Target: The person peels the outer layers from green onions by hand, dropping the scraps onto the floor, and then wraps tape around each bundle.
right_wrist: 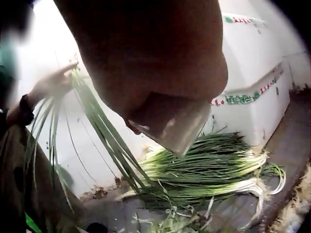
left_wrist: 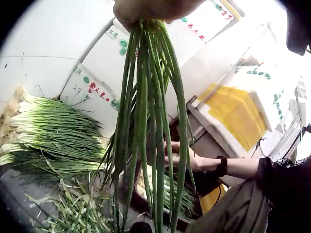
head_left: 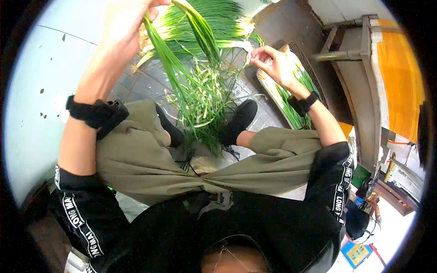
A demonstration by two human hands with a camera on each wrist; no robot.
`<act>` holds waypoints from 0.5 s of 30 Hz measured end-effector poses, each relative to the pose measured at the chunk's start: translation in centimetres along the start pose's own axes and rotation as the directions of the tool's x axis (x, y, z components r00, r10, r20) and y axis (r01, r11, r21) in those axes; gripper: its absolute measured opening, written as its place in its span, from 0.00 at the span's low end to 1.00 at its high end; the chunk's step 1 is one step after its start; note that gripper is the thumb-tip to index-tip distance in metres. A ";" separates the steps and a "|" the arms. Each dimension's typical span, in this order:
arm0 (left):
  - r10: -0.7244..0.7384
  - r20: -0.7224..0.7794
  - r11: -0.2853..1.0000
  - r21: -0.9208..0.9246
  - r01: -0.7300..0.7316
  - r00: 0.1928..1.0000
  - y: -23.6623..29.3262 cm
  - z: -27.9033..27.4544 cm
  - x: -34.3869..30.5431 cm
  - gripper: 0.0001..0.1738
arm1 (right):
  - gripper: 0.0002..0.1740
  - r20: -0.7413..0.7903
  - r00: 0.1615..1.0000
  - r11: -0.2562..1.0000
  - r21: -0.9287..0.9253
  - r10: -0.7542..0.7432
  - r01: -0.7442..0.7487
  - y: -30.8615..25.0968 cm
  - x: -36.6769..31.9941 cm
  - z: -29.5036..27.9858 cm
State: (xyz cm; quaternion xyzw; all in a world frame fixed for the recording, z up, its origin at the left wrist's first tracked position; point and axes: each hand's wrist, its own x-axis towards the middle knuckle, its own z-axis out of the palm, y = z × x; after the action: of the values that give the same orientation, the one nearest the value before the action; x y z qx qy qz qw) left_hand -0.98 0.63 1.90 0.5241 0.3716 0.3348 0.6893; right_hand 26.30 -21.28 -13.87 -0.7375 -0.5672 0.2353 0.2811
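Note:
My left hand (head_left: 129, 27) is raised at the upper left and grips a bunch of scallions (left_wrist: 155, 107) by the top; their long green leaves hang down. Lower and to the right, my right hand (head_left: 277, 66) is bent at the fingers, thumb close to the fingertips. Below that hand in the right wrist view shows a flat, glossy, square-ended piece (right_wrist: 170, 124); I cannot tell whether the fingers hold it. A pile of loose green leaves and peelings (head_left: 202, 95) lies on the floor between the feet.
A large heap of scallions (right_wrist: 204, 170) with white ends lies on the tiled floor ahead. Beside the right leg stands a long basket (head_left: 291, 113) with more scallions. White printed boxes (right_wrist: 250, 116) stand behind the heap. A stand bearing a yellow-wrapped box (head_left: 398, 82) is at right.

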 end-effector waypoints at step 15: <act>0.045 0.095 0.904 0.419 -0.081 0.994 -1.2 -8.7 2.4 0.27 | 0.17 0.055 0.842 0.792 -0.379 0.537 -0.480 18.3 -1.3 2.2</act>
State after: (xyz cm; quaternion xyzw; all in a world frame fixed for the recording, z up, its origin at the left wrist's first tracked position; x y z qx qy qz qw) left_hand -7.21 6.54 -1.18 0.6860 0.3890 0.2468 0.5632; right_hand 37.44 -25.91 -27.91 -0.8795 -0.4006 0.2557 0.0251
